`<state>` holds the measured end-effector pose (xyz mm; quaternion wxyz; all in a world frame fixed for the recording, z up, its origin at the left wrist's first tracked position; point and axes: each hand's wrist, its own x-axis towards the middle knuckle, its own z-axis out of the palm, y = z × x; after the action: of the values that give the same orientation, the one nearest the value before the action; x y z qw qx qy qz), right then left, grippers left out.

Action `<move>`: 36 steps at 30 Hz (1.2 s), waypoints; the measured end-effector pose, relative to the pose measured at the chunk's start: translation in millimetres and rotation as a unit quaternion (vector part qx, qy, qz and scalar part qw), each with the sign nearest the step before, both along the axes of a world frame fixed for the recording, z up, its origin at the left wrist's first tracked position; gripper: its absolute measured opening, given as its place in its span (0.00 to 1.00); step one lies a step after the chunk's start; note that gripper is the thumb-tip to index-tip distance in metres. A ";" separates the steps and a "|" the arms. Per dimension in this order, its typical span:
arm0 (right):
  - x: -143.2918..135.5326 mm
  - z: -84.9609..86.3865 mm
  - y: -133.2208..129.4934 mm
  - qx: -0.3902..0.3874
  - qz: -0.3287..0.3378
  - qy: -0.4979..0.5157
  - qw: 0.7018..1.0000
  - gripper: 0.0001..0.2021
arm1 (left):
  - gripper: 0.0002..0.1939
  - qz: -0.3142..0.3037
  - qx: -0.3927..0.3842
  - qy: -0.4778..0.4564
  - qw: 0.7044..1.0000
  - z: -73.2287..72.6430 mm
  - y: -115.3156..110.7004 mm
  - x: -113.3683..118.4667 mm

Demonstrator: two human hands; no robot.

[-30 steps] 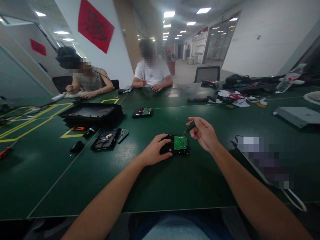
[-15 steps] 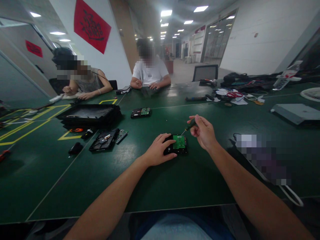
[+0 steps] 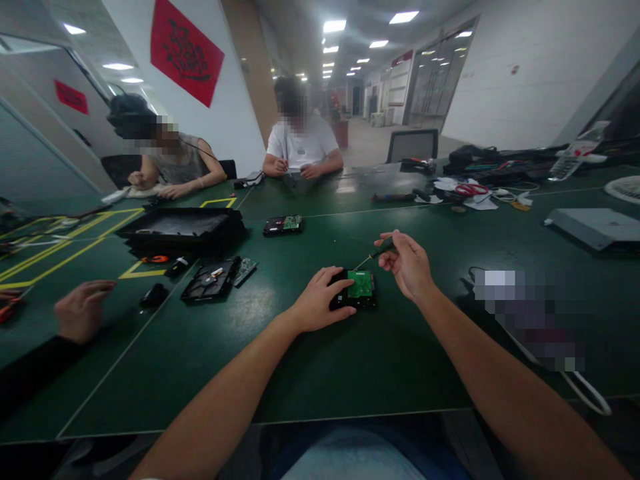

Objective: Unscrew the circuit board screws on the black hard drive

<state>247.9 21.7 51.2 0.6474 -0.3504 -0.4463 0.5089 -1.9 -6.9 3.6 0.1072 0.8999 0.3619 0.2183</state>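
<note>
A hard drive [image 3: 367,301] lies flat on the green table with its green circuit board [image 3: 361,285] facing up. My left hand [image 3: 320,298] grips it from the left, thumb along the near side and fingers reaching over its top. In my right hand [image 3: 407,263] is a screwdriver [image 3: 384,247] with a dark green handle, held between thumb and fingers. Its thin shaft slants down to the left, and the tip is at the far edge of the circuit board. Whether the tip sits in a screw is too small to tell.
Left lie an opened drive [image 3: 210,280], a loose circuit board [image 3: 245,271] and stacked black trays [image 3: 183,230]. Another hard drive [image 3: 283,225] is farther back. A co-worker's hand [image 3: 85,310] reaches in from the left. Two people sit opposite. A grey metal box [image 3: 600,230] stands right.
The screwdriver tip has shifted slightly left toward the board's far edge. A co-worker's hand in a dark sleeve has come in at the left. My left hand stays on the drive.
</note>
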 end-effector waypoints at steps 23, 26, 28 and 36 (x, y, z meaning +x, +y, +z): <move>-0.4 -1.8 1.0 -0.002 -0.005 -0.011 1.000 0.19 | 0.36 0.020 -0.006 -0.012 1.000 3.3 -2.5 3.9; -0.4 -0.6 -0.3 -0.001 -0.015 -0.020 1.000 0.20 | 0.35 0.016 -0.016 -0.029 0.999 2.7 -2.4 3.5; -0.6 -0.5 -1.1 0.003 -0.021 -0.030 0.999 0.20 | 0.36 0.016 -0.023 -0.045 0.999 1.7 -1.9 2.5; -2.9 -4.4 -2.2 0.016 0.018 -0.055 0.998 0.21 | 0.31 0.007 -0.022 -0.057 0.998 -1.3 -1.5 -5.2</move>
<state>245.0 19.5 46.8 0.6180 -0.3592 -0.4959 0.4931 -7.1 -8.4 2.3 0.1462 0.8810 0.3660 0.2617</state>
